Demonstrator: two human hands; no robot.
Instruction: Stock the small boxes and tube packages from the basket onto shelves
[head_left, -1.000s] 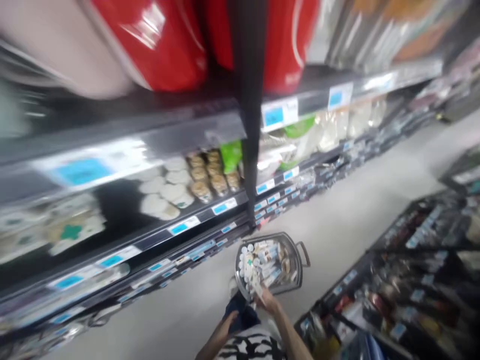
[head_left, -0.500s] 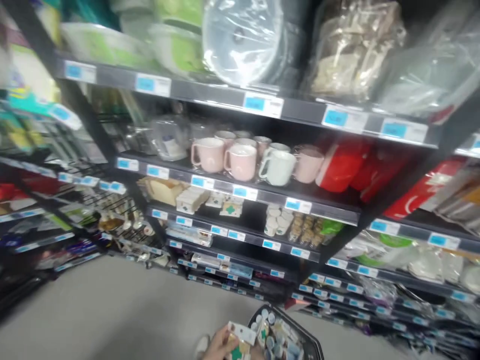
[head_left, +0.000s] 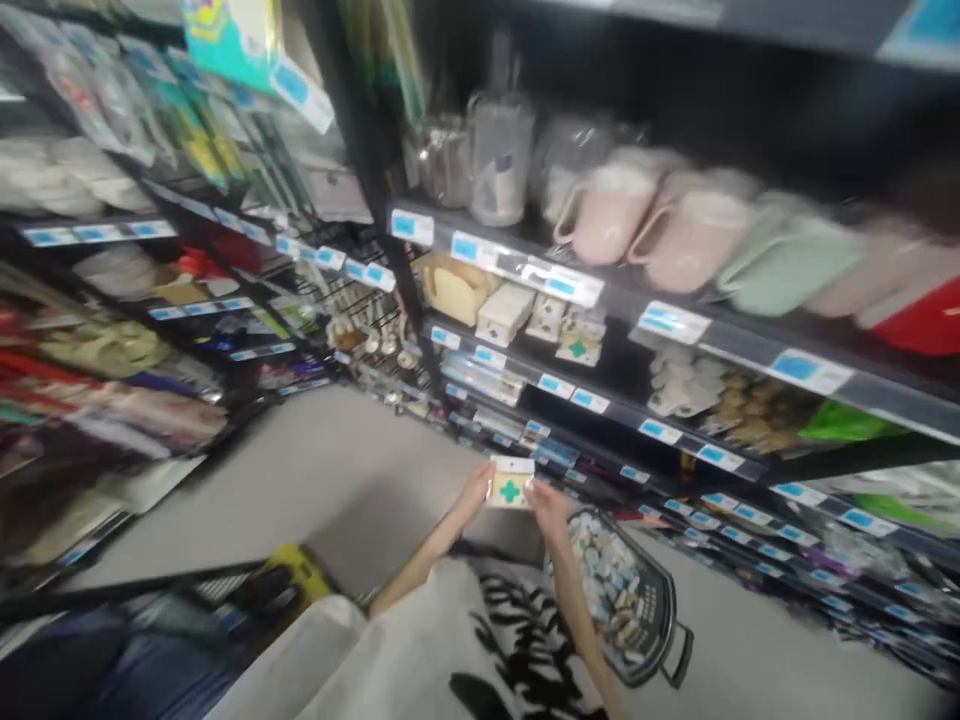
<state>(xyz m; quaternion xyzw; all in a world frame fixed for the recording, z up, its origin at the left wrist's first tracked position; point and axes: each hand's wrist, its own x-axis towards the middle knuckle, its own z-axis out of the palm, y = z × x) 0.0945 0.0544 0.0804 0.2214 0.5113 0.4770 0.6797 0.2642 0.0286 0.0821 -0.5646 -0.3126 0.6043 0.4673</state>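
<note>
A small packet (head_left: 511, 482) with 1 green cross, held at both ends.
The left hand (head_left: 475, 490) pinches one side, the right hand (head_left: 549, 505) the opposite; from here, finger placement is hard to make out. The right forearm (head_left: 576, 605) hides part of a basket (head_left: 672, 605), its jumbled contents (head_left: 609, 570) indistinct; beyond, mugs (head_left: 691, 242) blur on a shelf (head_left: 757, 345).

Dark, seemingly metal shelves (head_left: 624, 408) flank a smooth, pale grey floor (head_left: 337, 460).

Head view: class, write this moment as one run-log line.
left hand: holds packet by left edge | right hand: holds right edge | packet: green cross showing | basket: person's right, loaded
</note>
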